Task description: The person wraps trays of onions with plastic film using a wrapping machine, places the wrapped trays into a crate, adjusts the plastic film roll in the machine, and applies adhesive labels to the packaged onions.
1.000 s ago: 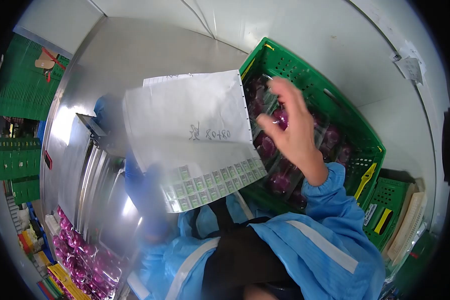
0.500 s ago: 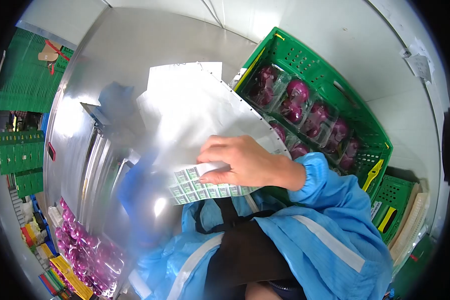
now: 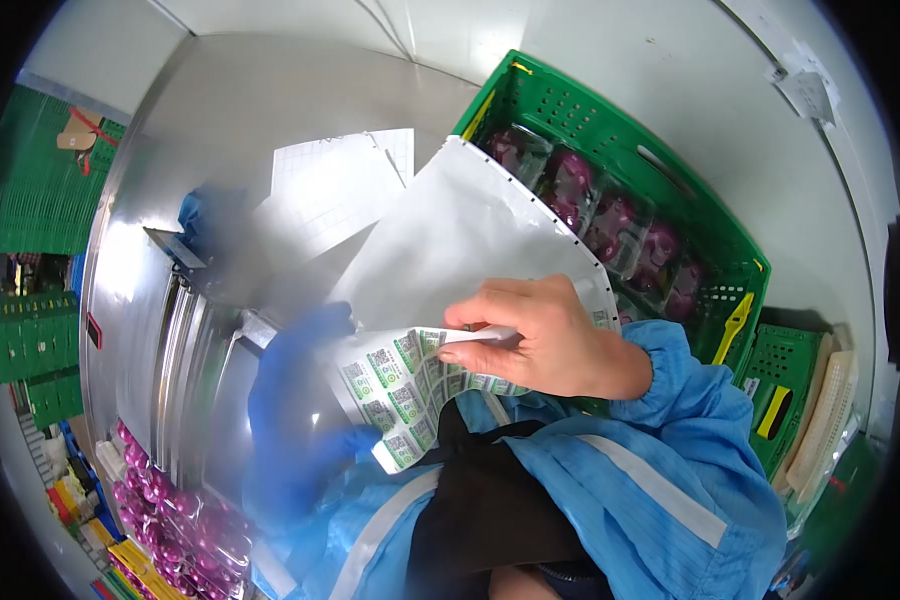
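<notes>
My bare right hand (image 3: 560, 340) pinches the folded edge of a sheet of stickers (image 3: 400, 390) between thumb and fingers. Small green and black printed labels with QR-like codes cover the sheet's curled front part. Its plain white backing (image 3: 470, 220) stretches away behind, over the edge of the green crate. My left hand (image 3: 295, 410), in a blue glove and blurred, is at the sheet's left end. Its thumb and fingers look spread apart around that end; whether they touch the sheet I cannot tell.
The green crate (image 3: 705, 205) at right holds clear packs of purple round produce (image 3: 610, 225). White gridded paper (image 3: 335, 190) lies on the metal table (image 3: 260, 90). A metal device (image 3: 185, 370) stands at left. More purple packs (image 3: 175, 520) sit lower left, and stacked green crates (image 3: 35, 180) stand beyond.
The label sheet's front end has curled up and come closer. My right hand has moved slightly right with it. My gloved left hand has come to the sheet's left end.
</notes>
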A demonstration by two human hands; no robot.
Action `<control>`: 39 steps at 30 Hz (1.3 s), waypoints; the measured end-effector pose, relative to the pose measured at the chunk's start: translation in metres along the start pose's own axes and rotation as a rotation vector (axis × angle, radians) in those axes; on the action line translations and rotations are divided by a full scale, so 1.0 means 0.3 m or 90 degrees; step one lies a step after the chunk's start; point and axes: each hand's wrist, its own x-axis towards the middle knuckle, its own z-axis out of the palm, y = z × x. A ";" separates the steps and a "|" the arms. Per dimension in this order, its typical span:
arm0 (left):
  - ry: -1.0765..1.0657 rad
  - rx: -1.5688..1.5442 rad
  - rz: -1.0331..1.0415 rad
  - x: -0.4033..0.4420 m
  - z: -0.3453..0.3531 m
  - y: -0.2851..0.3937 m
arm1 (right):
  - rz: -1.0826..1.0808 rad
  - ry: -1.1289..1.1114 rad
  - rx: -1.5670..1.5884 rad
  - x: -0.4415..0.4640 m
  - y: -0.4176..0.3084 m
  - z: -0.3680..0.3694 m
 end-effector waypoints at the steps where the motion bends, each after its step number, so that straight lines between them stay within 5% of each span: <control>1: -0.002 0.031 -0.005 -0.005 0.003 0.003 | 0.002 0.023 -0.007 -0.010 -0.008 -0.005; 5: 0.086 -0.094 -0.007 -0.011 0.035 -0.021 | 0.012 -0.011 -0.012 -0.056 -0.009 -0.035; 12: 0.194 -0.009 0.007 -0.047 0.099 -0.071 | 0.035 -0.012 0.000 -0.133 0.007 -0.061; 15: 0.167 0.052 0.051 -0.029 0.123 -0.083 | 0.048 -0.012 -0.029 -0.159 0.001 -0.073; 16: 0.202 0.104 -0.027 -0.023 0.148 -0.061 | 0.054 -0.015 -0.042 -0.164 -0.001 -0.074; 28: 0.200 0.009 0.082 -0.047 0.198 -0.098 | 0.076 0.013 0.011 -0.205 -0.010 -0.055; 31: 0.283 0.182 0.097 -0.074 0.164 -0.213 | 0.098 -0.002 0.046 -0.220 -0.009 -0.036; 39: 0.081 -0.142 -0.119 -0.032 0.209 -0.035 | 0.167 0.083 0.127 -0.264 0.026 -0.006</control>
